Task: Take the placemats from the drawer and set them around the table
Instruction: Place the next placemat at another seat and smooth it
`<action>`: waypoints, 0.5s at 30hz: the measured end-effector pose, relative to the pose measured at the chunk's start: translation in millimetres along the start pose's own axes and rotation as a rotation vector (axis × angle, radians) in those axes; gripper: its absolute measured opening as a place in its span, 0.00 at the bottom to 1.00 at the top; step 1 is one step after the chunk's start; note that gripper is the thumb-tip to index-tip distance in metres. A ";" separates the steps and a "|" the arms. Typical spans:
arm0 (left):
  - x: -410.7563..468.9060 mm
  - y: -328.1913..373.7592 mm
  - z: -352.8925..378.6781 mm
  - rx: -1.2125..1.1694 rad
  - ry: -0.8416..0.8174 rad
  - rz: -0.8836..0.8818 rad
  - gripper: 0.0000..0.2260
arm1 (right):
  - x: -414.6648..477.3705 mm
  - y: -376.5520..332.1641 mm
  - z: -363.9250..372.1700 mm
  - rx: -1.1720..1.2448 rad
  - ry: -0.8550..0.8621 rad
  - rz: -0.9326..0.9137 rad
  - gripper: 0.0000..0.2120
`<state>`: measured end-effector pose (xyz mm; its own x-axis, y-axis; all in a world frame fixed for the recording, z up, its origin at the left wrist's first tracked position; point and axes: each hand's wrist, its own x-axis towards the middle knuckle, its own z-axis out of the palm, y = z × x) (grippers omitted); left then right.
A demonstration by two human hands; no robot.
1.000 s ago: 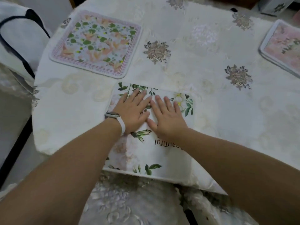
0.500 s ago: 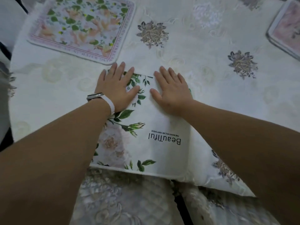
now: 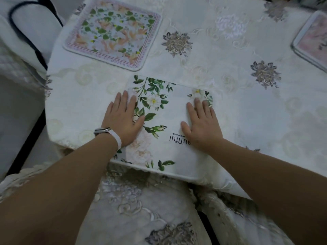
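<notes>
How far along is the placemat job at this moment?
Done: a pink-bordered floral placemat lies flat at the far left of the table, and another mat sits at the right edge. In hand: the left hand and right hand press flat on the white rose placemat, whose near edge overhangs the table. Left: whether more places need mats is out of view.

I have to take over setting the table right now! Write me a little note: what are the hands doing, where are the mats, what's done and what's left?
Left hand: flat and open, pressing the left side of the white rose placemat.
Right hand: flat and open on its right side. No grip on anything.
That mat lies at the near table edge, its near rim slightly overhanging.
Green-leaf placemat: laid at far left.
Pink placemat: at the right edge, partly out of view.
Done: three mats on the tablecloth.
Left: lift the hands away; probably nudge the mat inward. More places may remain; the drawer is not in view.
</notes>
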<state>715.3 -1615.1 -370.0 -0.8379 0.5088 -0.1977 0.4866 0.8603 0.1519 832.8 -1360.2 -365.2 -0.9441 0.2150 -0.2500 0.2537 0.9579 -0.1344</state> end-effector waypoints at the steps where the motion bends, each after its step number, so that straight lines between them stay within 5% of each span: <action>1: -9.9 -0.3 0.7 0.007 -0.012 0.022 0.35 | -7.7 -2.6 1.3 -0.005 -0.015 -0.011 0.35; 15: -34.2 52.4 7.2 0.136 -0.102 0.421 0.34 | -41.5 -61.8 17.2 0.036 0.006 -0.112 0.31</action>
<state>771.3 -1587.2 -362.2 -0.5350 0.8098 -0.2410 0.8134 0.5708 0.1123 859.9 -1431.5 -363.0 -0.9680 0.1085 -0.2262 0.1541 0.9686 -0.1951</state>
